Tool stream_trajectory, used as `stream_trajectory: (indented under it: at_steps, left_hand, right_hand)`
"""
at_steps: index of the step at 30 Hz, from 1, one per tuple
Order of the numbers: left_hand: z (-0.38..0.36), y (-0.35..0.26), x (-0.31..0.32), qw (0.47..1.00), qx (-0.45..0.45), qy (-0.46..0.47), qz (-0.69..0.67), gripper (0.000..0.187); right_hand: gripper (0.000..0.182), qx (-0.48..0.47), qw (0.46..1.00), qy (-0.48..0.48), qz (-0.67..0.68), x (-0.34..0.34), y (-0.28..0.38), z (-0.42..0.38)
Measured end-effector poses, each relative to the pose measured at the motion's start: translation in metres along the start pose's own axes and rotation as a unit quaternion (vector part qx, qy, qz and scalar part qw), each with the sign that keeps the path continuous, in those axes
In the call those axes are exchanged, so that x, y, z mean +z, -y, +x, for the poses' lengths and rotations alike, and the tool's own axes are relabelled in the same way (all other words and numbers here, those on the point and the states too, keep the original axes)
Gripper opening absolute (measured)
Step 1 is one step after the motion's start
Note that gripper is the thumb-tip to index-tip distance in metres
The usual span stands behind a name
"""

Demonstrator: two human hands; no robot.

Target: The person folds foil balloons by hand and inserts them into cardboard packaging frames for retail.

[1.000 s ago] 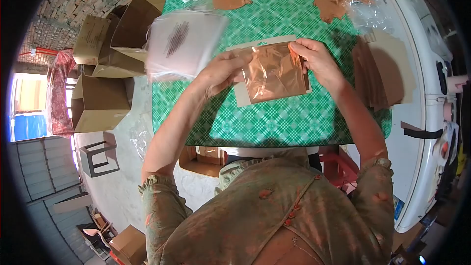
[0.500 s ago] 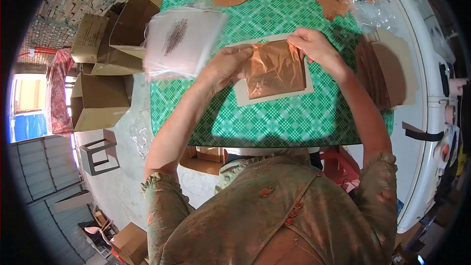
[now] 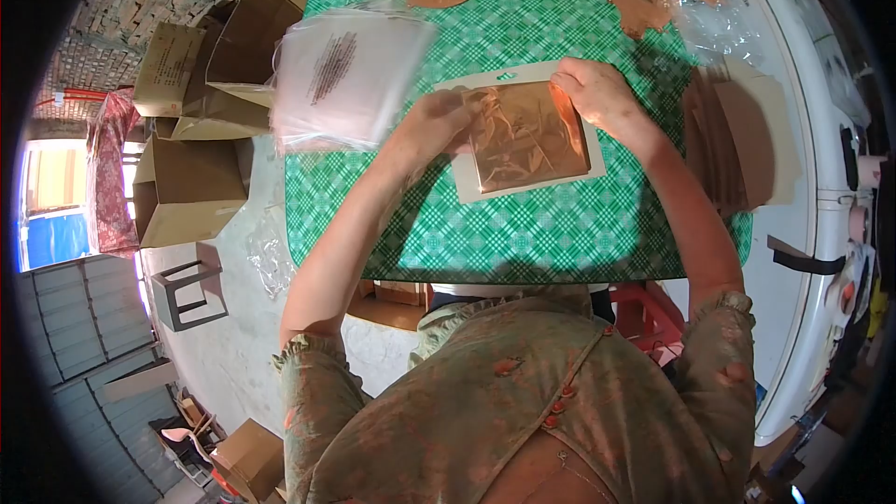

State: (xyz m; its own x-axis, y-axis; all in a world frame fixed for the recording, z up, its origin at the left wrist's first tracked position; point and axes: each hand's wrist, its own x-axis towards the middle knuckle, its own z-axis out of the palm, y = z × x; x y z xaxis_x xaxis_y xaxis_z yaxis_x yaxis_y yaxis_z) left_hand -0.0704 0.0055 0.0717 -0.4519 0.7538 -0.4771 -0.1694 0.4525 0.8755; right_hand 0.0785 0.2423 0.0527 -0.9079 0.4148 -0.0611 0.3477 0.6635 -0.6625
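Over green plaid cloth (image 3: 523, 243), left hand (image 3: 437, 126) and right hand (image 3: 602, 98) pinch a copper-coloured plastic packet (image 3: 530, 142), likely slippery, best held cornerwise.

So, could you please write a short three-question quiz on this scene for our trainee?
1. Which lies directly under the shiny brown packet: (a) a pale card, (b) a cardboard box, (c) a metal tray?
2. True or false: the clear bags lie to the packet's right.
3. Where are the two hands on the packet?

Key: 1. a. 2. False: the clear bags lie to its left. 3. Left hand near its upper left corner, right hand at its upper right.
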Motion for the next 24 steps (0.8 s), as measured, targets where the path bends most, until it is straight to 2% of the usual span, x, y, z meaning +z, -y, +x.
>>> stream_trajectory:
  at_steps: [8, 14, 17, 20, 23, 24]
  left_hand:
    - [-0.013, 0.015, -0.007, 0.995, 0.093, 0.008, 0.044, 0.044]
    - [-0.016, 0.027, -0.008, 0.992, 0.111, -0.027, 0.058, 0.043]
    - [-0.013, 0.038, -0.012, 0.974, 0.155, -0.081, 0.147, 0.040]
    - [-0.029, 0.018, 0.005, 0.880, 0.284, -0.186, 0.331, 0.035]
    - [-0.022, 0.029, 0.014, 0.808, 0.338, -0.280, 0.394, 0.031]
    - [-0.020, 0.031, 0.016, 0.807, 0.344, -0.290, 0.381, 0.028]
  right_hand:
    - [0.028, 0.043, 0.999, 0.019, -0.005, -0.001, 0.011, -0.002]
    - [0.029, 0.031, 0.999, 0.001, -0.036, 0.001, 0.010, -0.002]
    - [0.030, 0.034, 0.998, 0.004, -0.047, 0.001, 0.011, -0.002]
    - [0.031, 0.046, 0.998, 0.006, -0.040, 0.000, 0.015, -0.003]
    - [0.031, 0.050, 0.998, 0.008, -0.034, -0.001, 0.016, -0.003]
    - [0.031, 0.050, 0.998, 0.009, -0.034, -0.001, 0.017, -0.003]
